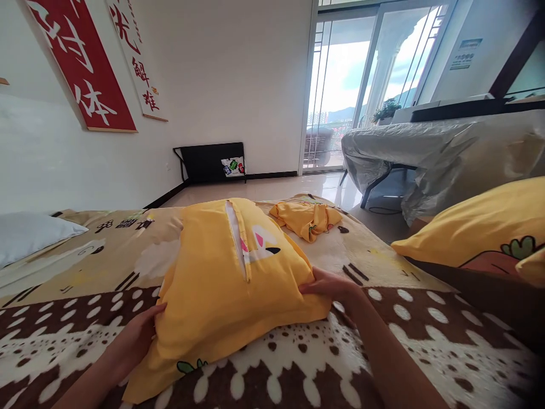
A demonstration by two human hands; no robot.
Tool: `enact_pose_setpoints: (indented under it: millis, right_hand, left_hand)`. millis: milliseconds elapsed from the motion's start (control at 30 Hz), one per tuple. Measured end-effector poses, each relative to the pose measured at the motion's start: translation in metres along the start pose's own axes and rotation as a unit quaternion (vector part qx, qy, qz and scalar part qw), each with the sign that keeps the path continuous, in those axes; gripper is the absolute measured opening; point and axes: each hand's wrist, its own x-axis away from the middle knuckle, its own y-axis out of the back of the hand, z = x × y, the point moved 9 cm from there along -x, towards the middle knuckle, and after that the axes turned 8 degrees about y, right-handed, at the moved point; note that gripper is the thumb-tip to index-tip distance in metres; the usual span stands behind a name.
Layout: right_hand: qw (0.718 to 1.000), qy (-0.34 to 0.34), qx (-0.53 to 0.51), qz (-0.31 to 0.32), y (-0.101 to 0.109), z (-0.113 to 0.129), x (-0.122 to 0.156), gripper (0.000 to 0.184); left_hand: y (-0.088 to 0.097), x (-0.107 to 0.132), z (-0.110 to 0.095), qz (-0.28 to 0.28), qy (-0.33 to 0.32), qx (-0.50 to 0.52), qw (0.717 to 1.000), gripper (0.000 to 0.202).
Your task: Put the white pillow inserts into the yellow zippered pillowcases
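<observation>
A yellow cushion point(200, 272) lies in front of me on the patterned blanket point(400, 335). Along its upper face runs a slit-like opening point(235, 238), with white showing inside and a pink-and-white print beside it. My left hand point(138, 335) grips the cushion's left edge, thumb on top and fingers mostly hidden by the fabric. At the right side, my right hand point(326, 284) pinches the cushion's edge, its fingertips partly hidden in the cloth. Just beyond the cushion lies a crumpled yellow cloth point(306, 218) with a folded strip.
A white pillow point(38, 233) rests at the left. Another yellow cushion point(477, 227) with a carrot print is at the right. Farther off stand a plastic-covered table point(392, 142), a black folded frame point(208, 162) against the wall, and a glass sliding door point(340, 74).
</observation>
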Motion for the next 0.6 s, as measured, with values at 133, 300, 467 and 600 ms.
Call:
enact_pose_setpoints:
  millis: [133, 300, 467, 600]
  right_hand:
    - [0.998, 0.045, -0.039, 0.018, -0.011, 0.007, -0.008, 0.063]
    - [0.999, 0.033, -0.015, 0.007, -0.004, 0.013, 0.001, 0.064]
    - [1.000, 0.008, 0.011, 0.005, -0.003, 0.011, 0.001, 0.066]
    - [0.999, 0.007, 0.028, 0.018, -0.002, 0.004, -0.003, 0.063]
  left_hand:
    - [-0.020, -0.005, 0.007, 0.067, 0.056, 0.005, 0.996, 0.047]
    - [0.008, -0.018, -0.018, -0.065, -0.025, -0.206, 0.976, 0.029]
    - [0.005, -0.020, -0.035, -0.117, -0.075, -0.305, 0.942, 0.025]
    - [-0.020, -0.020, -0.017, -0.011, -0.030, -0.208, 0.978, 0.007]
